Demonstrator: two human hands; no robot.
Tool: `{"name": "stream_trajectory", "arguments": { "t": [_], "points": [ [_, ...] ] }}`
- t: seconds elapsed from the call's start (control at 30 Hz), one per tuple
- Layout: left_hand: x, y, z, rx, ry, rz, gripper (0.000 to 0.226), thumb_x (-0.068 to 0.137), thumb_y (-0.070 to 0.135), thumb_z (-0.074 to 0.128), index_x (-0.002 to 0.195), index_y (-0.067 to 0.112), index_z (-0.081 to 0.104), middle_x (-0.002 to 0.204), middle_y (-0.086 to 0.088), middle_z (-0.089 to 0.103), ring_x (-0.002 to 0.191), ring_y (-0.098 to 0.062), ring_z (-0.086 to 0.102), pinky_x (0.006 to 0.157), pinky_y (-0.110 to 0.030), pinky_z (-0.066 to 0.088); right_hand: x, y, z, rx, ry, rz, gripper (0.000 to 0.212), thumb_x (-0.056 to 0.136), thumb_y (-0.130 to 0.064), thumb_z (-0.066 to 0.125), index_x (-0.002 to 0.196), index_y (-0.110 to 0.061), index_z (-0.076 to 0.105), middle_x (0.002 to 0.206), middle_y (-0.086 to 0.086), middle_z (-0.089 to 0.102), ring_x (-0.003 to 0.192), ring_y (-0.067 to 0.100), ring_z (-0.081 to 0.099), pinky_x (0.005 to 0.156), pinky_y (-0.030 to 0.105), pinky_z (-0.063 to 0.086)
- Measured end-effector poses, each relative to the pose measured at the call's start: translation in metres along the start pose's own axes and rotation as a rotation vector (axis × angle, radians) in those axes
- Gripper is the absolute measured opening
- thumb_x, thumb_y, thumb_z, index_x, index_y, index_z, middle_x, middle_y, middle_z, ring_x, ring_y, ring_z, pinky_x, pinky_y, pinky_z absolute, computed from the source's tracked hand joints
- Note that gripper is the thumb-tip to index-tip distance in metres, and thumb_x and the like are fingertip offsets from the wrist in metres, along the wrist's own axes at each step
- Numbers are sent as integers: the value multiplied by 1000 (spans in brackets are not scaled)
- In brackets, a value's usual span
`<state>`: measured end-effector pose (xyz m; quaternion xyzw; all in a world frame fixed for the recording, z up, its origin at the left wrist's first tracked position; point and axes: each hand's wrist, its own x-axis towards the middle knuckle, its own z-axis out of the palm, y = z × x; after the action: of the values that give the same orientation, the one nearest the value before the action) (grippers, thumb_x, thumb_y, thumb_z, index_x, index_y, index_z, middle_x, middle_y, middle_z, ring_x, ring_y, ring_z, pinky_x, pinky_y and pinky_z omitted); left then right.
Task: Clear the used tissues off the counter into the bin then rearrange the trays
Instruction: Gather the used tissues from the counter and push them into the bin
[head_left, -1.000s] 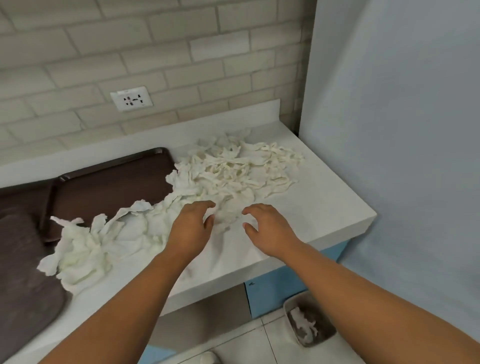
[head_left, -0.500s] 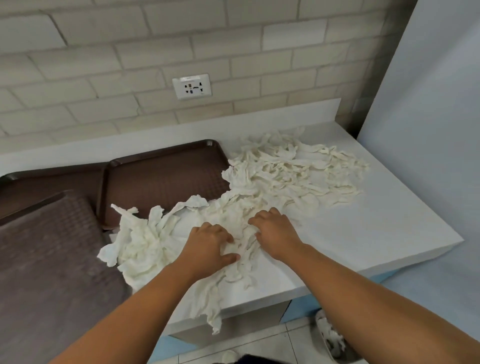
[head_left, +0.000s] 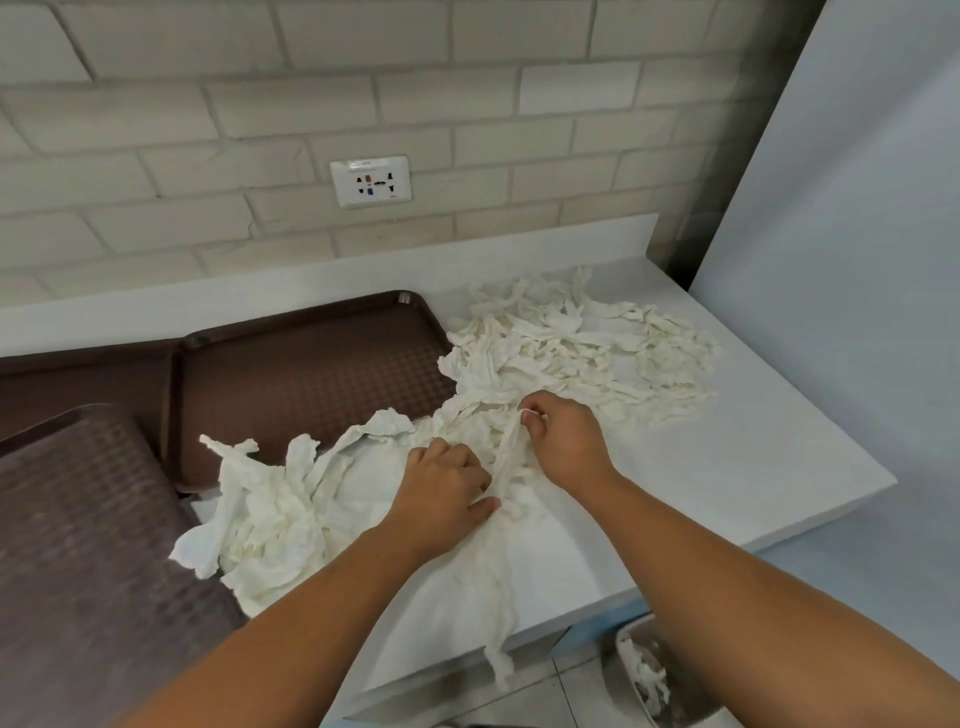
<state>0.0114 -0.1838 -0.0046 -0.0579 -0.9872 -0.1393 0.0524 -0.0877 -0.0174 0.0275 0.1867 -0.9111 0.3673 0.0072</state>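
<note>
Crumpled white tissues (head_left: 571, 343) lie strewn over the white counter (head_left: 753, 467), from the back right to the front left, where more tissues (head_left: 270, 509) overlap a brown tray (head_left: 311, 379). My left hand (head_left: 441, 493) curls its fingers into the tissues in the middle of the counter. My right hand (head_left: 566, 441) pinches a long strip of tissue (head_left: 506, 452) between thumb and fingers. One strand of tissue (head_left: 501, 660) hangs over the counter's front edge. The grey bin (head_left: 670, 680) stands on the floor below, at the right, with tissue inside.
A second brown tray (head_left: 88, 551) lies at the near left, a third tray (head_left: 78, 384) behind it. A brick wall with a socket (head_left: 371, 182) backs the counter. A pale blue wall (head_left: 857, 260) closes off the right side.
Both hands have gone from hovering open over the tissues to gathering them. The right hand has lifted a strip, and a strand has been dragged over the front edge.
</note>
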Motion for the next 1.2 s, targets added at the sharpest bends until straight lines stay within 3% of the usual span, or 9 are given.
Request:
{"name": "stream_trajectory", "arguments": {
  "t": [0.23,0.37,0.47,0.57,0.73,0.83,0.93,1.07,1.2],
  "points": [
    [30,-2,-26,-293,156,-159,24,93,41,62,76,24,61,77,10,60,76,-12,54,68,-26,39,12,-16,-27,358,23,187,24,102,-28,43,89,-19,62,80,-6,58,66,8,51,66,23,39],
    [47,8,-61,-663,198,-291,9,94,31,66,89,24,70,72,8,68,64,-5,64,63,-13,48,11,-17,-35,473,-10,270,40,97,-44,50,67,-20,40,66,-4,42,61,15,43,65,33,38],
    [60,20,-80,-1100,192,-340,7,93,11,68,99,10,70,82,-16,72,70,-22,72,73,-31,61,7,-17,-37,597,-63,375,31,96,-44,53,84,-16,49,79,5,54,63,20,58,64,36,47],
    [68,36,-88,-1342,157,-319,11,90,0,68,100,3,69,93,-26,70,80,-27,73,78,-31,60,1,-20,-37,854,-119,488,34,97,-39,55,110,-8,49,95,12,59,70,26,64,69,44,59],
    [74,58,-70,-993,141,-202,14,84,5,73,92,16,75,83,1,75,78,-10,72,71,-21,56,-1,-12,-42,1140,-185,516,40,99,-35,51,122,-3,47,119,27,62,96,41,69,80,48,58],
    [75,65,-53,-741,144,-113,17,82,10,74,89,25,77,86,9,73,80,-4,66,72,-18,50,-2,-10,-50,1016,-81,500,8,96,-6,48,104,-8,46,111,26,61,86,32,65,77,41,57],
    [78,64,-42,-580,99,-4,17,83,20,76,95,32,76,100,11,65,95,-9,59,86,-22,46,-3,-5,-57,879,-4,560,26,90,5,36,102,-15,49,106,20,61,81,27,59,61,32,49],
    [66,65,-46,-613,-30,-12,19,89,25,71,108,30,73,103,15,67,85,0,61,78,-11,46,-8,4,-69,880,45,586,28,93,1,35,106,-12,57,91,10,58,73,22,56,58,31,45],
    [44,63,-45,-579,-7,-115,14,92,30,68,105,33,72,96,18,68,81,2,61,71,-8,45,-20,21,-70,745,-28,502,17,89,-30,68,92,-14,61,102,6,62,82,23,62,58,31,50]
  ]
}}
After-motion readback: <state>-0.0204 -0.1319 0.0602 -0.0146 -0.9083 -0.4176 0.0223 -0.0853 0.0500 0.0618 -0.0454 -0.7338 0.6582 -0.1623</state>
